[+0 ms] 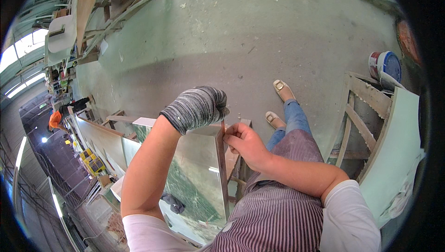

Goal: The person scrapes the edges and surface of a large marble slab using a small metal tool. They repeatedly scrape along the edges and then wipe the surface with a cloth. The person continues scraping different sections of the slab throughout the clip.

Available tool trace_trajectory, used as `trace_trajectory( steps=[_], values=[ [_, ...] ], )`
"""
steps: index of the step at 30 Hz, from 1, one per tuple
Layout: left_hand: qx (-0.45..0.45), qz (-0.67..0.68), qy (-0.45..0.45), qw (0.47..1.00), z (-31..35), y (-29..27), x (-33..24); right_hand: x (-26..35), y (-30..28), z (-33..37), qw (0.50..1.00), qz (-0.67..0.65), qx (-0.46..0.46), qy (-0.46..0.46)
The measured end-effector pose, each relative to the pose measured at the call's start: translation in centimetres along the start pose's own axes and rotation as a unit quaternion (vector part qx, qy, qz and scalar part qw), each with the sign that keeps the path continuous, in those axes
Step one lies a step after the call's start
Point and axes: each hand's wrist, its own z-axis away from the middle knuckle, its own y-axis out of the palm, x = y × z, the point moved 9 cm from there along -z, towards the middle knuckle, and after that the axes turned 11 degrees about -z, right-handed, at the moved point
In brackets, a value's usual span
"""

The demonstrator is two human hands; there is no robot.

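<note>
Left hand (197, 110), in a black-and-grey striped knit glove (190, 106), fingers curled into a fist; we read it as gripping the upper end of a thin reddish-brown strip (223, 128), though the knuckles hide the hold. Bare right hand (245, 144), thumb and forefinger drawn close together at the strip just below; we can't tell if they pinch it or only press. The strip sits between the two hands, at the near corner of a glossy green-and-white marbled panel (197, 187), by its dark brown narrow edge (221, 159). Main risk, we'd say: uneven pull from the fist could twist or snap the strip, as it looks slim. Loose knit might snag on the corner, and the bare fingertips could catch a splinter or sharp edge, having no cover. Pushing hard at the corner could also shift the panel, if nothing fixes it; we see no clamp. Further out, a crumpled dark grey cloth (173, 203) lies on the panel and could drag across the surface if bumped. The cream buckled shoes (281, 87) stand near the work, so a dropped piece could land on a foot; their low-cut tops would protect little.
</note>
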Motion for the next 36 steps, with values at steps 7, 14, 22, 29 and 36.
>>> trace_trajectory(
  steps=[7, 14, 22, 29, 36],
  values=[
    [-0.01, 0.007, -0.012, 1.0, 1.1, -0.7, -0.2, 0.7, 0.0, -0.1, 0.997, 0.051, 0.009, -0.064],
    [-0.047, -0.027, -0.031, 0.998, 3.3, -1.7, -0.9, 1.3, 0.2, -0.3, 0.987, 0.086, 0.031, -0.131],
    [-0.148, -0.062, -0.022, 0.987, 6.1, -3.1, -2.7, 2.1, 0.6, -0.2, 0.973, 0.118, 0.063, -0.186],
    [-0.191, -0.073, -0.031, 0.978, 7.6, -3.2, -3.5, 3.2, 0.8, -0.4, 0.951, 0.17, 0.077, -0.245],
    [-0.196, -0.087, -0.016, 0.977, 6.3, -3.4, -3.4, 2.7, 0.7, -0.5, 0.961, 0.139, 0.066, -0.231]
  ],
)
